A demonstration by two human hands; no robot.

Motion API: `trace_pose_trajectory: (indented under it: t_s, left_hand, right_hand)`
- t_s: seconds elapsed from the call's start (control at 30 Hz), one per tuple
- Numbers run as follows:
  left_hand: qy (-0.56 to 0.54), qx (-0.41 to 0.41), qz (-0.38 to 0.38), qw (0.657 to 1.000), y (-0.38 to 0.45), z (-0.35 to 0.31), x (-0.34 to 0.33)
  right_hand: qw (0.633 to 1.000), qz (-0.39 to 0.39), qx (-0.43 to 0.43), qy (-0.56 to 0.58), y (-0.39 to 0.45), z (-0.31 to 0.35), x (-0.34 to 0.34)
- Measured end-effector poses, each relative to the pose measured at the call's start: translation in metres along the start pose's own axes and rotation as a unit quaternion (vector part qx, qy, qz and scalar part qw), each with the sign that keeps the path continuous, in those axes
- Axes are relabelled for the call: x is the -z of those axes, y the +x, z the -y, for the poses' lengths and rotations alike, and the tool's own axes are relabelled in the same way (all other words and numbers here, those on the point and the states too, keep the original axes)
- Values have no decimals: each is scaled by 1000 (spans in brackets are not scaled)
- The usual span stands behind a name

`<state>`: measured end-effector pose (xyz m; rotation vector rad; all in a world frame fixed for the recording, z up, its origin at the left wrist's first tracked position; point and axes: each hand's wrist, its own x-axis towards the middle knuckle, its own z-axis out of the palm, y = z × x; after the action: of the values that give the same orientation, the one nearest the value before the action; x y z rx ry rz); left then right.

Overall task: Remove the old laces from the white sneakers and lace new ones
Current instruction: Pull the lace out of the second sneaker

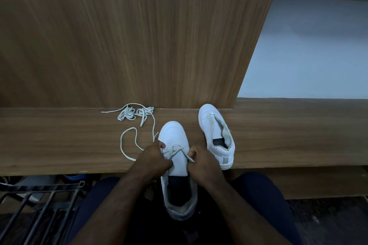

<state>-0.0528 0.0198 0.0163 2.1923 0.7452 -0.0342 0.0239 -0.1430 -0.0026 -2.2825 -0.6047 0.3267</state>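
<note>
Our left hand has its fingers curled, pinching one end of a pale lace at the left row of eyelets on the near sneaker. Our right hand does the same on the other side, its curled fingers gripping the other end of that lace beside the right row of eyelets. Between our two hands the lace crosses over the tongue in an X, low on the shoe and near the toe.

This sneaker points away from us, its toe resting on the wooden shelf and its heel hanging out over our lap, so we look down into its dark inside. From under our left hand the lace runs out to the left and lies in a loose loop on the shelf.

Further back, against the upright wooden panel, a second lace lies in a tangled bundle, one end trailing left.

The second sneaker sits just to the right of the first, flat on the shelf, toe away from us; we cannot tell whether its eyelets hold any lace.

Below the shelf on our left a dark metal rack shows, and our knees are in dark trousers.
</note>
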Motion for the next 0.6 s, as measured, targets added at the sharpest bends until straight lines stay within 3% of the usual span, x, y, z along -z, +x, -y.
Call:
trace_pose_trajectory:
  t_s: [0.13,0.23,0.43,0.5,0.6]
  left_hand:
    - [-33,11,-32,999,-1,4,-1]
    - [-34,-7,-47,998,2,3,2]
    - [-17,-3,-47,999,9,-1,7]
    - [-20,3,-43,999,11,1,8]
    - [-29,1,-37,999,11,2,11]
  right_hand:
    - [995,-16,94,-36,4,13,-3]
    - [970,-36,178,-160,21,23,-8]
    - [931,-24,188,-310,44,37,-7]
    - [947,-22,164,-276,48,37,-3]
    - [992,-61,19,-109,57,31,8]
